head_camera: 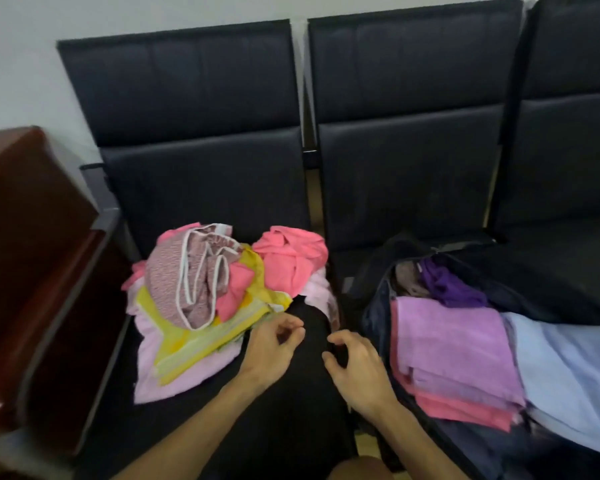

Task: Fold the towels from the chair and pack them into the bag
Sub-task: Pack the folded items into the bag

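**Head view: unfolded pile lies left and ahead of the hands, left hand nearer**

Nearest: left hand (274,344) and right hand (355,367) hover close together, not touching, over the bare front-right part of the left chair seat (174,434). Fingers of each are loosely curled and neither holds anything. The left fingertips are just beside the near edge of the yellow towel (187,351). Whether they touch it I cannot tell because of blur.

Next out: the pile of towels (201,292) sits unfolded on the left half of that seat, left and ahead of both hands.
- The yellow towel's long axis runs diagonally from the seat's front-left toward its back-right, ending near the left hand.
- A patterned towel (168,282) with white trim lies on top.
- A coral towel (288,261) is bunched at the pile's far right.
- A pale pink towel (153,372) lies underneath.

Right: the bag (374,317) stands open on the neighbouring seat, just beside the right hand. A folded lilac towel (454,344) tops a stack at its near-left, with a pale blue towel (568,365) beside it.

Judgement: I read the job as part done. The next pick falls to the left hand, and the right must cross leftward for a second corner. The carry then runs left to right.
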